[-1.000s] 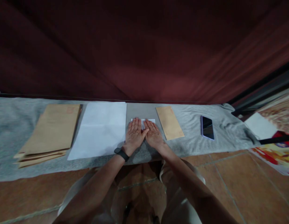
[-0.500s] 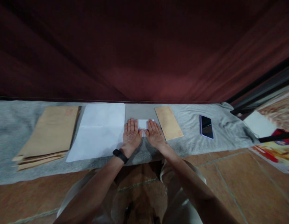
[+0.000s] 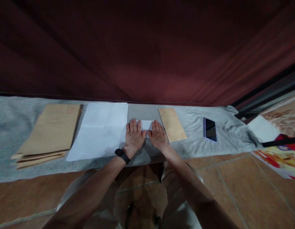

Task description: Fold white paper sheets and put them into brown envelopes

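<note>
At the far left of the grey cloth (image 3: pixel 14 127), a stack of brown envelopes (image 3: pixel 49 132) is laid flat, its lower edges fanned slightly. Just beside it to the right, a large white sheet (image 3: pixel 99 130) is spread on the cloth, with a faint crease seen across its middle.

Next to the sheet's right edge, the left hand (image 3: pixel 133 136) is laid palm down, fingers straight and held together, with a black band (image 3: pixel 122 156) worn at the wrist. Nothing is gripped by it; it is pressed flat upon the small folded white paper (image 3: pixel 145 124), which lies on a smooth grey patch (image 3: pixel 142 112) of the surface, between the large sheet and a single brown envelope. Only the middle and upper strip of the folded paper is seen between and above the two hands; the rest is covered.

The right hand (image 3: pixel 157 136) is placed in the same way, palm down and fingers extended, on the right part of the folded paper. The thumbs of the two hands are brought close together; whether they touch cannot be told.

Just beside the right hand, the single brown envelope (image 3: pixel 172 124) is laid flat at a slight angle. Farther right, well apart from it, a dark phone (image 3: pixel 210 129) is laid screen up on the cloth. Behind everything, a dark red curtain (image 3: pixel 147 51) is hung, and brown floor tiles (image 3: pixel 245 178) are seen below the cloth.
</note>
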Available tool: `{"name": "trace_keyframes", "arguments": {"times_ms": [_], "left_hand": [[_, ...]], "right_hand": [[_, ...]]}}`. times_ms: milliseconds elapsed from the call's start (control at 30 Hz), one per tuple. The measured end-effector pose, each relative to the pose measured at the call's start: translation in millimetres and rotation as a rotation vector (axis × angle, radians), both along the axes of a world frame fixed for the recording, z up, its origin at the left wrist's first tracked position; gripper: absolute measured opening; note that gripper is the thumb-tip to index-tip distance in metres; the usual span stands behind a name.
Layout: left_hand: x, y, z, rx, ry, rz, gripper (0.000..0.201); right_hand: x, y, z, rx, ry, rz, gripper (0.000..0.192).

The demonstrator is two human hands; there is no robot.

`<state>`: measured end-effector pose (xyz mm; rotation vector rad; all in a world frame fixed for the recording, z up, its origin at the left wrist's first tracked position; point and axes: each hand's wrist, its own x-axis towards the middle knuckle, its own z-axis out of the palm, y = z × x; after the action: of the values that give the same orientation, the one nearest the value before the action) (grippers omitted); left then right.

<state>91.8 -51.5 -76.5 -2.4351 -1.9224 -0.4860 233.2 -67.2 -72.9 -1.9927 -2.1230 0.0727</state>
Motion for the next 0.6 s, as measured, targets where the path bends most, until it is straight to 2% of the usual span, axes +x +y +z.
{"name": "trace_keyframes", "arguments": {"times_ms": [367,600], "left_hand": [[-6.6,6.1,-6.2,0.004,0.003,-0.106,0.067],[-9.4,6.5,-5.4,0.034,0.018,-0.121,0.065]], "right_hand": [[-12.1,6.3,-3.8,0.003,0.071,-0.078,0.06],[-17.2,2.0,9.1,-0.067,0.059,-0.099,0.06]]}}
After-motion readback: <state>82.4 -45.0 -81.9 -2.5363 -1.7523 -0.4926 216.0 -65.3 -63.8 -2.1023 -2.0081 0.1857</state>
